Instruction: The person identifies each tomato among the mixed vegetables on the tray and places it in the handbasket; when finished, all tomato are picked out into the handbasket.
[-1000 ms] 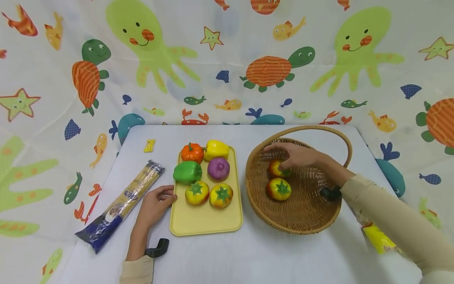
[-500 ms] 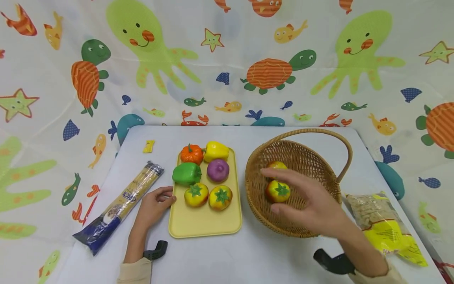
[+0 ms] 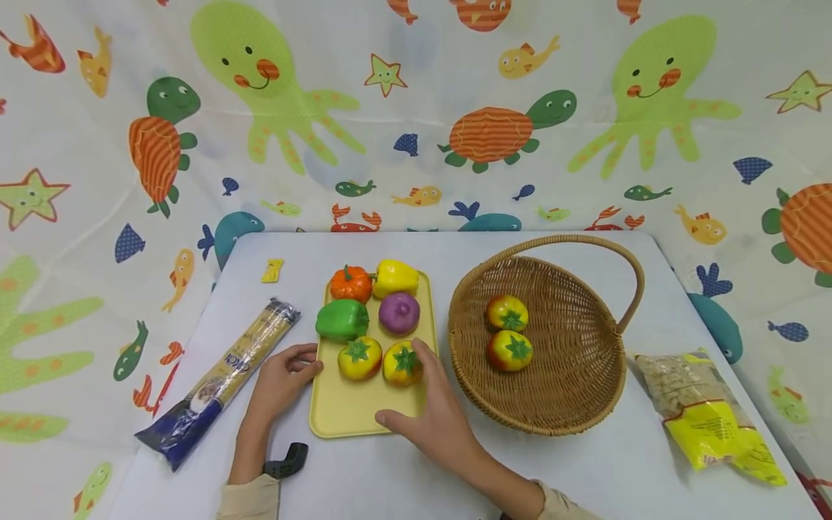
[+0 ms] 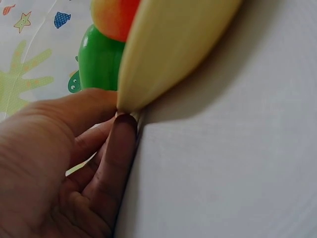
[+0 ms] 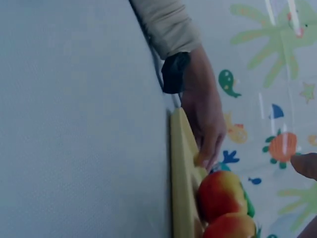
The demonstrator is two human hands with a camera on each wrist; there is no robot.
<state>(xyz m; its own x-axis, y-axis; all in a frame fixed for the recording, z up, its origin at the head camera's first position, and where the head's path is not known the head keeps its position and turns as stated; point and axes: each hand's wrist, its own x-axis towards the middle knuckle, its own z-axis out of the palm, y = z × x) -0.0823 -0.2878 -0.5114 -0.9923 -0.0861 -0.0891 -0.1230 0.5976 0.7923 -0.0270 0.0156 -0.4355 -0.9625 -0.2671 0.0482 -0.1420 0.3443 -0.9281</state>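
My left hand [image 3: 283, 377] pinches the left rim of a yellow tray [image 3: 354, 419], its thumb and fingers on either side of the rim in the left wrist view. On the tray lie two red-and-yellow toy fruits with green star-shaped tops, a green bell pepper [image 3: 342, 320], an orange pumpkin [image 3: 351, 284], a yellow pepper [image 3: 396, 278] and a purple onion [image 3: 399, 313]. Over the tray's front right, my right hand [image 3: 442, 426] holds nothing; thumb and fingers are spread apart. Its fingertips overlap the right toy fruit [image 3: 401, 363], beside the left toy fruit [image 3: 360, 358].
Right of the tray stands a wicker basket [image 3: 565, 361] with a tall handle and two similar fruits [image 3: 510, 351] inside. A yellow snack bag [image 3: 705, 412] lies at the far right. A pack of noodles [image 3: 221, 383] and a small yellow packet [image 3: 272, 270] are at the left.
My right hand has let go of a fruit in the basket, pulled back from it and moved left over the tray. My left hand keeps its place at the tray's rim.
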